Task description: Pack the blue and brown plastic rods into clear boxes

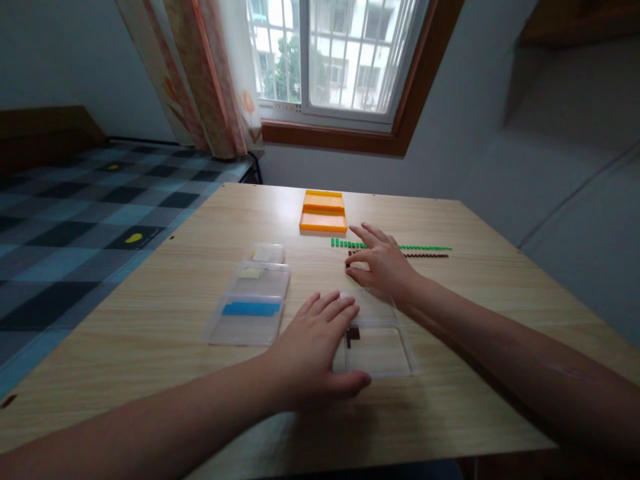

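My left hand (320,343) lies with fingers stretched out over the left side of an opened clear plastic case (407,353). A few dark brown pieces (354,333) sit inside that case near its left wall. Beyond it, the thumb and index finger of my right hand (383,263) close on a small dark brown piece at the left end of a row of brown pieces (427,256). Just behind runs a row of small green pieces (425,248), its middle partly hidden by my right hand.
A second clear case (245,330) holding a blue strip (251,309) lies to the left, with a smaller clear box (273,253) behind it. An orange two-part tray (323,227) stands at the table's far side. A checked bed (120,200) adjoins the left.
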Tool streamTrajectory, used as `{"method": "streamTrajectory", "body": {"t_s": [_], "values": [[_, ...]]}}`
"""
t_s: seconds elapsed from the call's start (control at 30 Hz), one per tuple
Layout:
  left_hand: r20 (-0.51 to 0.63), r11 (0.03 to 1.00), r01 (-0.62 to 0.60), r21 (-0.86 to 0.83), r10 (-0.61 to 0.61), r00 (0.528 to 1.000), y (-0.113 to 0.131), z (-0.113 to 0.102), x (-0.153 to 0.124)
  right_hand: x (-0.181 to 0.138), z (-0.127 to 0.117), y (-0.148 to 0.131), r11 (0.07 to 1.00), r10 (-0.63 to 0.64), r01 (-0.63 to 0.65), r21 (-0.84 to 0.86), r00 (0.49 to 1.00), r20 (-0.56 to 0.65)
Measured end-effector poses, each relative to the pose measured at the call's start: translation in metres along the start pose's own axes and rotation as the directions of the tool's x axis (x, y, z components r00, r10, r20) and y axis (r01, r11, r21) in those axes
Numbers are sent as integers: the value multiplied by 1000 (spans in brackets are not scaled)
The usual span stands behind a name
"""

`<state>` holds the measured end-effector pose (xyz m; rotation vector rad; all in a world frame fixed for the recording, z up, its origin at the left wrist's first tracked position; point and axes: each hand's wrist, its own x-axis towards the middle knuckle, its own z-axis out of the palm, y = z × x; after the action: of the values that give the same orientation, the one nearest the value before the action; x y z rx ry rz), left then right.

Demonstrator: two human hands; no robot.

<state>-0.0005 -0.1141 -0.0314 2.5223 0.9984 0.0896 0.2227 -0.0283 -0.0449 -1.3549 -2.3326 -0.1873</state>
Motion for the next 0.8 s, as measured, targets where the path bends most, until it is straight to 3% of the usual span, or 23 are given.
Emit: {"method": "streamTrajectory", "body": {"t_s": [0.3,0.53,0.67,0.8], "values": [[-23,1000,-14,-7,14,1000,-1,1,-1,-13,-21,-11,998,-7,5,56,999,44],[-8,1000,-7,-12,7,1000,0,-2,-1,-52,-79,-16,983,-45,55,172,997,-61],[-1,1000,-11,-3,11,1000,0,-2,-1,-79,-93,-33,919,-114,54,392,985,130],[-39,999,-36,-37,35,999,-1,-2,-2,-88,-84,-46,908,-159,38,418,952,260]]}}
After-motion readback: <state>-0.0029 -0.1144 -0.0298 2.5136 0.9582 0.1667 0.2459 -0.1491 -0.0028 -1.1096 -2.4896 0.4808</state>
